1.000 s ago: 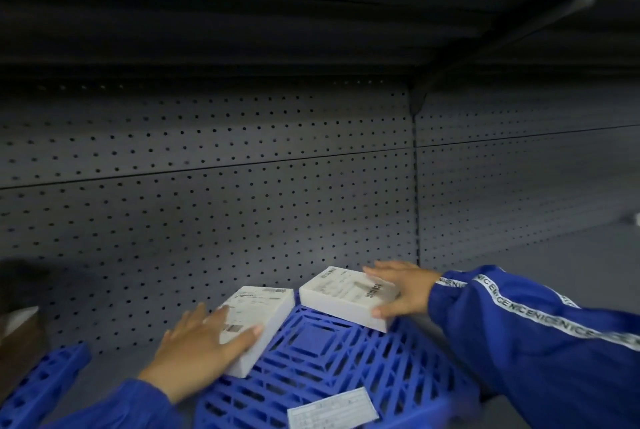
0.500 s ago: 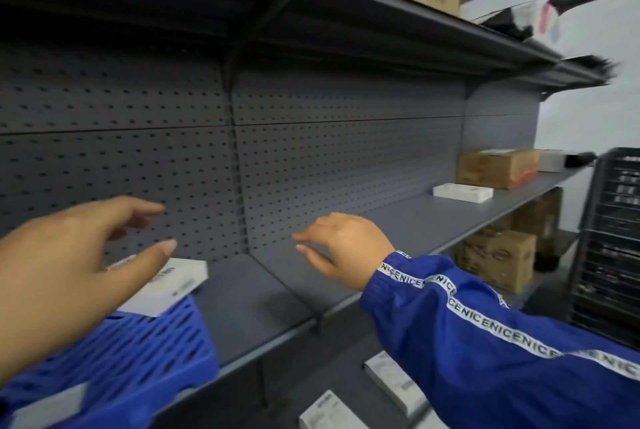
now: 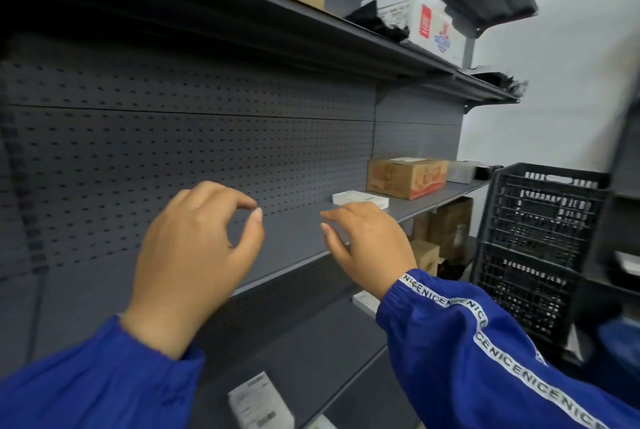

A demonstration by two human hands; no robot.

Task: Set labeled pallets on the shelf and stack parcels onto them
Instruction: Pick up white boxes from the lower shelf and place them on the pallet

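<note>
Just parcel [image 3: 360,199] beyond empty hands [image 3: 287,248]

A flat parcel [image 3: 360,199] lies on the shelf [image 3: 433,201], left of a cardboard box [image 3: 406,177].

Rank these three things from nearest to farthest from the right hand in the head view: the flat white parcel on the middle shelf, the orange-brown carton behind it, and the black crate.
From the right hand:
1. Flat white parcel, just beyond the fingers on the middle shelf.
2. Orange-brown carton, further along the same shelf.
3. Black crate, off to the right, past the shelf end.
</note>
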